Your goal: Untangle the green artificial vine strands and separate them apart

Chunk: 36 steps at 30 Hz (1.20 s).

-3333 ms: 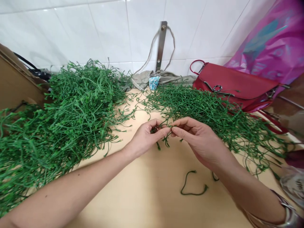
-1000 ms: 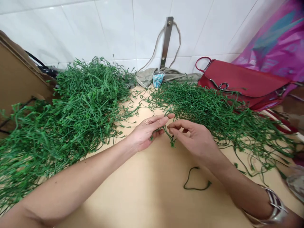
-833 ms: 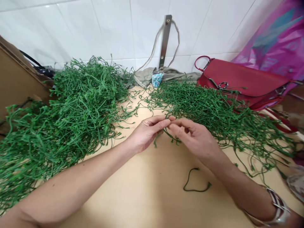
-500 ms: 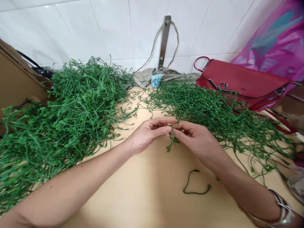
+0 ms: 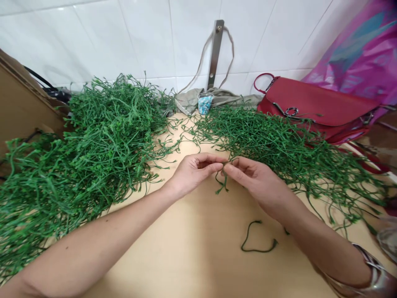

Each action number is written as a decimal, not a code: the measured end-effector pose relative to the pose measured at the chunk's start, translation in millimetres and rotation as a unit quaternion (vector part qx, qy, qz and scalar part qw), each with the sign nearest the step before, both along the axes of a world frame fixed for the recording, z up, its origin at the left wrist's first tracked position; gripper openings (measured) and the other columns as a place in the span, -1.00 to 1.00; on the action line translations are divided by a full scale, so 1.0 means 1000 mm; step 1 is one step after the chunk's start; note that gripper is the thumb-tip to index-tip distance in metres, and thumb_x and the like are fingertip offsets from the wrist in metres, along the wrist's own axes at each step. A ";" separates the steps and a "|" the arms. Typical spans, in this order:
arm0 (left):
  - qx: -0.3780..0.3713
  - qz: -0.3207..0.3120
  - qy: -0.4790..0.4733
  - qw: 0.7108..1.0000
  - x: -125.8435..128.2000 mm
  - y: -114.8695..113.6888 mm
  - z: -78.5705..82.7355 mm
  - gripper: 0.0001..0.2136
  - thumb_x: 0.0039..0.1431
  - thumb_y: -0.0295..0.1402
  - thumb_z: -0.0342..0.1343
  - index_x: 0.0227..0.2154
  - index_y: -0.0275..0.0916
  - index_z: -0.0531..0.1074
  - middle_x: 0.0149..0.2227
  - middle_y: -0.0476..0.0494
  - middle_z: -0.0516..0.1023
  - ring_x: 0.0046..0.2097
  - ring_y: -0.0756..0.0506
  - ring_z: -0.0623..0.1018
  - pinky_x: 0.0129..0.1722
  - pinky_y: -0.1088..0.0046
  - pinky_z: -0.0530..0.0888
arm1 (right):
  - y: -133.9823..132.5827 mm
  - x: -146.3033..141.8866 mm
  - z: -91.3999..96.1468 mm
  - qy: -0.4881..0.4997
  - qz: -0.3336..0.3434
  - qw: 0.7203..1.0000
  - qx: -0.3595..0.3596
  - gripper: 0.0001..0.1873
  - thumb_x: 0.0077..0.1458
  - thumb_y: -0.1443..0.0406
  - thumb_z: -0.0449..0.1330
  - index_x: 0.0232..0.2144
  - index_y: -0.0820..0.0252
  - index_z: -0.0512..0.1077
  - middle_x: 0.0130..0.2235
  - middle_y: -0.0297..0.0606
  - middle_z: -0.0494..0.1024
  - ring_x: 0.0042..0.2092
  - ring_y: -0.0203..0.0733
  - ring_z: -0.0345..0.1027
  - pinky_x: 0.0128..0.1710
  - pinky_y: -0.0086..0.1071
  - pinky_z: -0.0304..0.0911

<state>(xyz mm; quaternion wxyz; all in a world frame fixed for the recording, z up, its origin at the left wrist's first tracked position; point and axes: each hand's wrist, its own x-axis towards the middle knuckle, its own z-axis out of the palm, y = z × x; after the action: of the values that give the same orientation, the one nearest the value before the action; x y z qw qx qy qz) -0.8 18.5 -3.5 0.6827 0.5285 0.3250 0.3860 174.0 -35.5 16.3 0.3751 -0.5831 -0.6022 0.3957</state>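
Note:
My left hand [image 5: 198, 171] and my right hand [image 5: 252, 174] meet over the middle of the table, fingertips nearly touching. Both pinch a short green cord [image 5: 221, 185], whose knotted ends dangle below the fingers. Part of the cord is hidden behind my fingertips. A single loose green cord [image 5: 259, 251] lies curved on the table, below my right hand. To the left spreads a big heap of green cords [image 5: 114, 136]. Another heap of green cords [image 5: 266, 136] lies beyond and to the right of my right hand.
A small cup with blue and white pieces [image 5: 204, 104] stands by the tiled wall. On the right sits a red handbag [image 5: 322, 101], in front of a purple plastic bag [image 5: 356, 54]. A cardboard box [image 5: 25, 99] stands at left. A metal bracket [image 5: 215, 54] rises against the wall.
The dangling cord ends have shifted slightly and now hang apart in two strands. My hands stay almost in place, still pinching; the view has moved a little.

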 end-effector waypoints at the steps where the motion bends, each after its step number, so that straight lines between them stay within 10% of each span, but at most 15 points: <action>1: 0.011 0.000 0.006 1.000 0.000 0.000 0.001 -0.83 0.03 -0.39 0.36 -0.27 -0.28 0.66 -0.28 -0.12 0.67 -0.26 -0.01 0.56 -0.15 0.45 0.44 | 0.001 0.001 -0.001 -0.019 -0.006 1.000 -0.005 -0.60 0.09 -0.05 0.22 -0.44 0.16 0.44 -0.46 -0.34 0.43 -0.41 -0.25 0.24 -0.43 -0.37 0.15; 9: 0.033 0.004 0.067 0.997 0.006 -0.001 0.003 -0.84 -0.07 -0.52 0.30 -0.35 -0.32 0.60 -0.40 -0.06 0.60 -0.41 0.07 0.47 -0.37 0.55 0.39 | 0.004 0.008 -0.005 -0.112 0.026 0.990 0.077 -0.78 0.12 0.14 0.13 -0.42 0.14 0.47 -0.48 -0.32 0.50 -0.47 -0.25 0.25 -0.47 -0.37 0.10; 17: -0.034 0.030 0.036 0.998 0.004 -0.009 0.012 -0.80 -0.08 -0.55 0.30 -0.31 -0.32 0.56 -0.46 0.03 0.46 -0.43 0.11 0.40 -0.40 0.57 0.32 | 0.012 0.039 -0.006 -0.219 -0.165 0.941 0.197 -0.87 0.10 0.22 0.17 -0.43 0.10 0.45 -0.41 -0.27 0.58 -0.37 -0.14 0.39 -0.35 -0.30 0.18; 24: -0.127 0.044 -0.073 0.988 0.002 -0.008 0.008 -0.77 0.11 -0.28 0.26 -0.23 -0.32 0.56 -0.34 -0.06 0.48 -0.36 0.07 0.46 -0.34 0.54 0.37 | 0.006 0.013 0.007 -0.132 -0.027 0.982 0.135 -0.77 0.14 0.17 0.14 -0.50 0.11 0.44 -0.53 -0.33 0.49 -0.49 -0.24 0.30 -0.47 -0.37 0.17; 36: 0.101 0.023 0.108 0.989 0.005 -0.010 0.005 -0.74 0.01 -0.19 0.37 -0.33 -0.25 0.56 -0.40 0.01 0.42 -0.47 0.08 0.26 -0.50 0.51 0.19 | -0.005 -0.006 0.001 -0.101 0.011 0.994 0.043 -0.66 0.12 0.11 0.13 -0.62 0.10 0.28 -0.63 -0.41 0.26 -0.56 -0.30 0.08 -0.58 -0.39 0.00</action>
<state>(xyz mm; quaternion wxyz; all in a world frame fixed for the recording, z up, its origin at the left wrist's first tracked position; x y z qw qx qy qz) 4.4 8.8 1.8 0.5772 0.6260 0.3683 0.3733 168.2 -40.2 16.9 0.3326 -0.5971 -0.6598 0.3121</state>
